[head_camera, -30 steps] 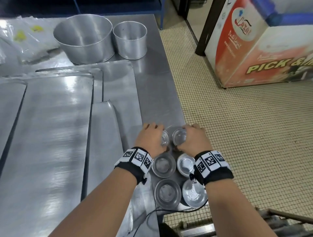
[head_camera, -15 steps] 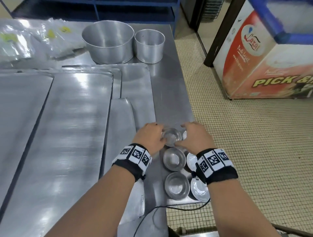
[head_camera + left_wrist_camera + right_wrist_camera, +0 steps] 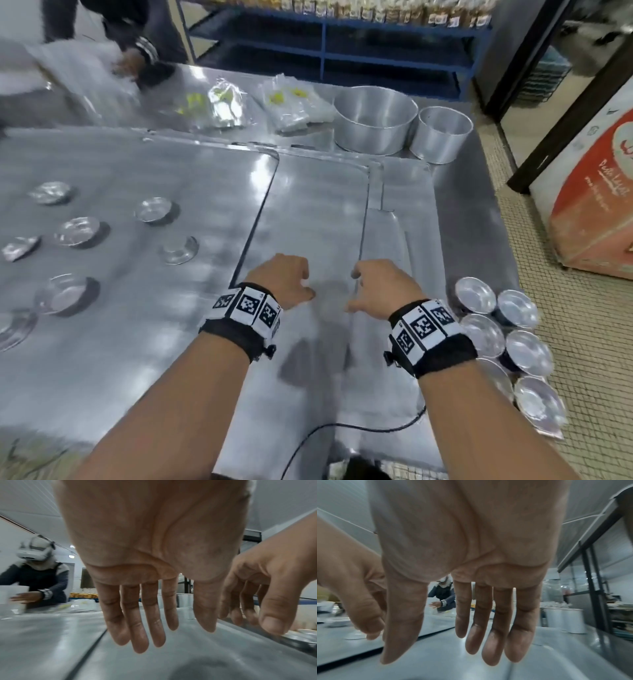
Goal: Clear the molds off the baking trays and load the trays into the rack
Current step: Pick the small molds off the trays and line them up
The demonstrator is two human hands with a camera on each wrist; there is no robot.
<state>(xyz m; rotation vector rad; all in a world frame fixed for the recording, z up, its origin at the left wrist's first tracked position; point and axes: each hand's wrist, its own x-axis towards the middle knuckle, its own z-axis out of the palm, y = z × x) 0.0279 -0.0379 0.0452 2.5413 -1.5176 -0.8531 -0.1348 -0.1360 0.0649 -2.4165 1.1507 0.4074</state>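
Note:
Both my hands hover empty over the bare middle baking tray (image 3: 308, 205). My left hand (image 3: 291, 279) and right hand (image 3: 373, 286) are open, and the wrist views show the fingers (image 3: 139, 622) (image 3: 489, 628) hanging relaxed with nothing in them. A cluster of several small round metal molds (image 3: 496, 329) sits on the table's right edge, just right of my right wrist. Several more molds (image 3: 153, 209) lie scattered on the large left tray (image 3: 137, 342), left of my left hand.
Two tall round pans (image 3: 375, 118) (image 3: 442, 133) and plastic bags (image 3: 294, 102) stand at the table's far end. Another person (image 3: 137, 51) works at the far left corner. A blue shelf (image 3: 325, 44) is behind, a freezer chest (image 3: 596, 212) on the tiled floor at right.
Both hands have let go of the molds at the table's right edge and moved left over the middle tray. The view has swung left and up, and the left tray with molds now shows.

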